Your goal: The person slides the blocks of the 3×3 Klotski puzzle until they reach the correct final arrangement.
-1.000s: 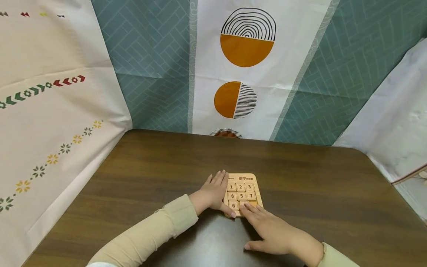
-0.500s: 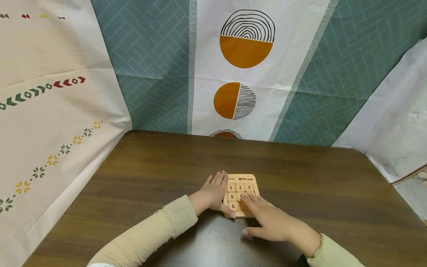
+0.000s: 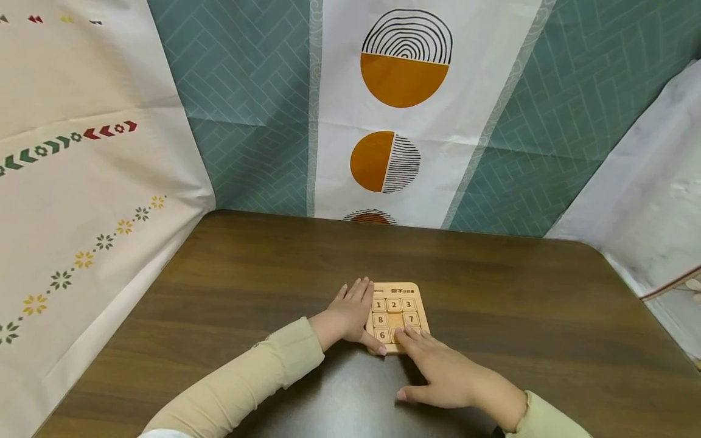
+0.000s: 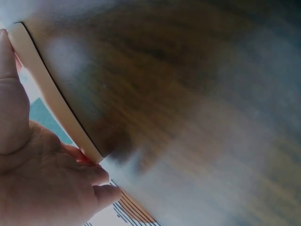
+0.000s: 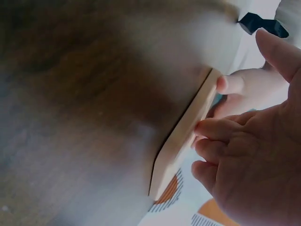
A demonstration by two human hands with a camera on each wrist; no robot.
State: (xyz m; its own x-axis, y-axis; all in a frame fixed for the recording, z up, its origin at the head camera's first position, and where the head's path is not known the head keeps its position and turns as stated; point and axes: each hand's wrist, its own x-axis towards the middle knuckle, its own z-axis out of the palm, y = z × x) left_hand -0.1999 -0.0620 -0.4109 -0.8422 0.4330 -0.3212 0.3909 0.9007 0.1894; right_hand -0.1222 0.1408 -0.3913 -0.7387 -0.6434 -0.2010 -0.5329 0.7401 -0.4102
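A wooden sliding number puzzle [image 3: 402, 286] lies flat on the table. Its top row reads 1, 2, 3; below are the 8 tile [image 3: 380, 319], a bare centre slot [image 3: 395, 319] and the 7 tile [image 3: 411, 319]. The 6 tile [image 3: 382, 335] is at bottom left; fingers partly cover the other bottom tiles. With straight fingers, my left hand [image 3: 347, 317] rests along the puzzle's left side, thumb at the near edge. My right hand [image 3: 449, 374] touches the bottom row with extended fingertips, thumb spread apart. Each wrist view shows the puzzle's side edge [image 4: 56, 103] beside the fingers.
The dark wooden table [image 3: 274, 255] surrounds the puzzle. A teal and white patterned cloth [image 3: 263, 109] hangs behind it, a cream cloth [image 3: 82, 201] along the left, and a pale cloth [image 3: 652, 182] on the right.
My right fingertips moved up to the puzzle's centre, then back down to the bottom row. The 5 tile has left the centre slot, now bare. My left hand has stayed in place.
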